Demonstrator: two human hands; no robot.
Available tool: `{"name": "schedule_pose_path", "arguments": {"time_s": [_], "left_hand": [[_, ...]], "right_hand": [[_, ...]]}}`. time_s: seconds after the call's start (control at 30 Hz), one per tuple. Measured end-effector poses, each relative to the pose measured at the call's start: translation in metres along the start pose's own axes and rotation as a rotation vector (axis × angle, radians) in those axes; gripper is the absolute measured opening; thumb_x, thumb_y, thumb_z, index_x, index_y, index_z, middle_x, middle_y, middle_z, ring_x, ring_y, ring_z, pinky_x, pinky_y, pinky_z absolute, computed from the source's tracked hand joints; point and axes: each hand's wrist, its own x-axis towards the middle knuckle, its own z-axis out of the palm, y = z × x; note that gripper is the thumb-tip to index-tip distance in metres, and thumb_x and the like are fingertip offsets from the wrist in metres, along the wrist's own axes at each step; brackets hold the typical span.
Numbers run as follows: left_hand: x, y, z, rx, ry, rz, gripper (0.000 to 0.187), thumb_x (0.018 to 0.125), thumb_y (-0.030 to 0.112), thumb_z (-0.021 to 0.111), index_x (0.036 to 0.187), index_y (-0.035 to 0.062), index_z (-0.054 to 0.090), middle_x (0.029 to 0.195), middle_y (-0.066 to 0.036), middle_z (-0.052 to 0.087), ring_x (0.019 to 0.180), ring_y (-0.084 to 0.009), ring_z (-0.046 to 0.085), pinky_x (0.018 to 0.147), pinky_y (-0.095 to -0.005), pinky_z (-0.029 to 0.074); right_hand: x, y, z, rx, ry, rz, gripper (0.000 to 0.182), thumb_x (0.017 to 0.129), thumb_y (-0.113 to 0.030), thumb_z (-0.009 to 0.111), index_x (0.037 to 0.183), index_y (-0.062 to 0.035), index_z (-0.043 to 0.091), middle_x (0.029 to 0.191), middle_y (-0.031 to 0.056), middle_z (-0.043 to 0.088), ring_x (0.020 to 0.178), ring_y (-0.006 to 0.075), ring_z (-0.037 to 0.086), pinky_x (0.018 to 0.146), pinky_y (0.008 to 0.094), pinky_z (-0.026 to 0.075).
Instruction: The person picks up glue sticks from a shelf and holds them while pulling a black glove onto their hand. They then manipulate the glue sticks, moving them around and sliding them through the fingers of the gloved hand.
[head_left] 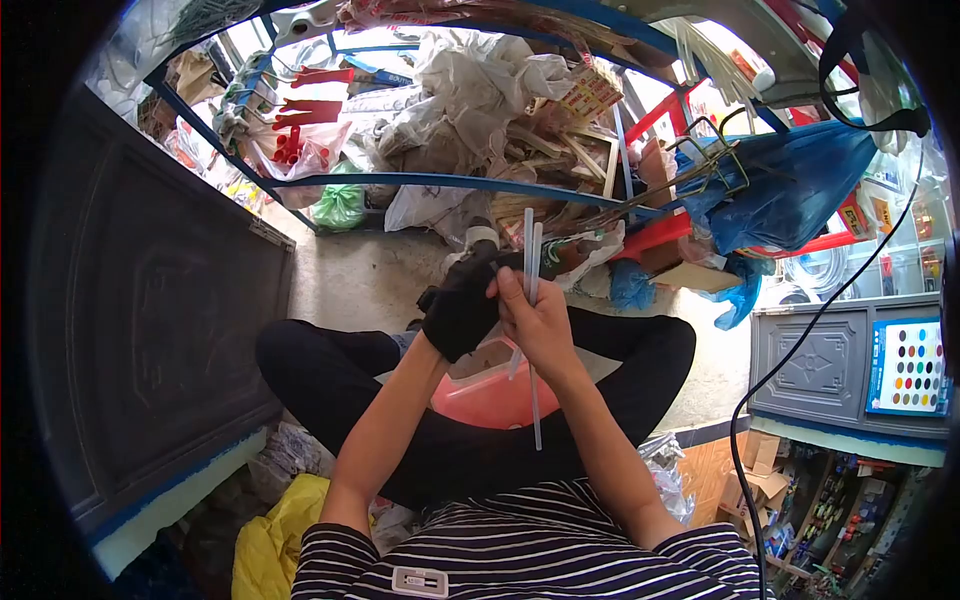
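Observation:
My left hand [463,307], in a black glove, is closed in front of me above my lap. A dark object with a pale rounded end [482,237] shows just beyond its fingers; I cannot tell what it is. Right beside it, my bare right hand [535,318] is closed around two long translucent sticks [537,410], thumb on top. They stick out above and below the fist. The fingertips of both hands meet. Below the hands, a pinkish-red plastic basin [480,398] sits between my crossed legs, partly hidden by my forearms.
Ahead stands a blue metal rack [420,180] crammed with plastic bags, wood strips and red-handled tools. A dark panelled door [160,290] is at left. At right are a blue plastic sheet [780,180], a grey cabinet [815,360] and a black cable [740,430]. A yellow bag [285,535] lies behind left.

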Motion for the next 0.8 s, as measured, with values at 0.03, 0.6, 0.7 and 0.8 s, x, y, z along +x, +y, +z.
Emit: {"name": "schedule_pose_path", "arguments": {"time_s": [0.03, 0.6, 0.7, 0.8], "left_hand": [[0.001, -0.003, -0.004, -0.049, -0.010, 0.003, 0.010, 0.097, 0.008, 0.055, 0.087, 0.0071, 0.052, 0.073, -0.002, 0.051, 0.065, -0.0135, 0.050, 0.061, -0.0276, 0.046], [-0.013, 0.006, -0.008, 0.888, -0.123, 0.307, 0.008, 0.098, 0.014, 0.056, 0.093, 0.0079, 0.058, 0.082, 0.000, 0.057, 0.077, -0.0154, 0.058, 0.068, -0.0296, 0.048], [-0.004, -0.041, -0.030, 1.004, -0.096, 0.400, 0.008, 0.088, 0.015, 0.064, 0.091, 0.0091, 0.059, 0.078, -0.002, 0.058, 0.071, -0.0193, 0.059, 0.064, -0.0328, 0.048], [-0.009, -0.006, -0.013, 1.219, -0.160, 0.363, 0.013, 0.093, 0.022, 0.060, 0.089, 0.0099, 0.056, 0.080, -0.003, 0.057, 0.075, -0.0196, 0.059, 0.068, -0.0330, 0.051]], "right_hand": [[0.001, -0.001, 0.002, -0.077, 0.000, -0.029, 0.038, 0.104, -0.035, 0.054, 0.088, -0.0013, 0.061, 0.058, -0.0077, 0.038, 0.047, 0.0023, 0.032, 0.044, 0.0228, 0.024], [0.000, 0.007, -0.001, 0.010, -0.047, -0.010, 0.037, 0.105, -0.035, 0.053, 0.088, -0.0029, 0.058, 0.057, -0.0083, 0.033, 0.047, 0.0024, 0.027, 0.043, 0.0228, 0.021], [-0.002, 0.007, -0.003, -0.010, -0.057, -0.022, 0.038, 0.104, -0.036, 0.054, 0.087, -0.0025, 0.058, 0.058, -0.0082, 0.034, 0.047, 0.0025, 0.028, 0.044, 0.0226, 0.021], [-0.004, 0.005, -0.003, -0.043, -0.024, -0.017, 0.040, 0.104, -0.037, 0.054, 0.086, -0.0020, 0.060, 0.058, -0.0080, 0.036, 0.047, 0.0024, 0.030, 0.044, 0.0225, 0.022]]}}
